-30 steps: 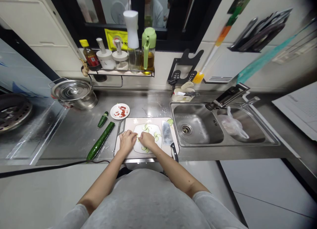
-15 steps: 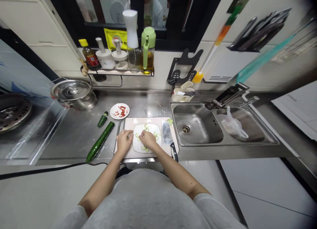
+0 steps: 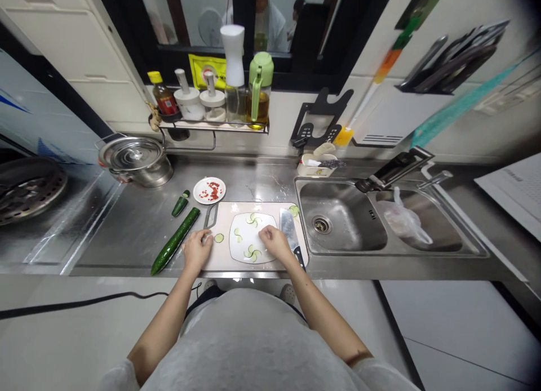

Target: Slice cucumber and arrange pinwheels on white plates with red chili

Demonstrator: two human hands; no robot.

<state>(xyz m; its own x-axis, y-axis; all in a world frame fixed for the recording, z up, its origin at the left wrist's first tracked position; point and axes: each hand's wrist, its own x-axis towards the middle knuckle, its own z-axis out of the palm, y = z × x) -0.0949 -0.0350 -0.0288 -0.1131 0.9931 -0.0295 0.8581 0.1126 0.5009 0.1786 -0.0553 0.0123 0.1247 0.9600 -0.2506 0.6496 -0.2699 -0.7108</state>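
The right hand [image 3: 276, 243] is over the white plate [image 3: 248, 237], where cucumber crescents [image 3: 254, 253] lie in swirls; the left hand [image 3: 197, 249] is near a round cucumber slice [image 3: 218, 238] on the cutting board [image 3: 222, 256]; whether either grip holds anything, I cannot tell

Left hand [image 3: 197, 249] and right hand [image 3: 275, 241] out front, bare, apart, backs up.
Left fingers curled, thumb on the side facing the right hand; left forearm [image 3: 164, 319] runs forward, slightly inward. Right fingers bunched, tips pointing left (too small to tell if pinching); right forearm [image 3: 323, 312] slants forward and inward, arms not touching.
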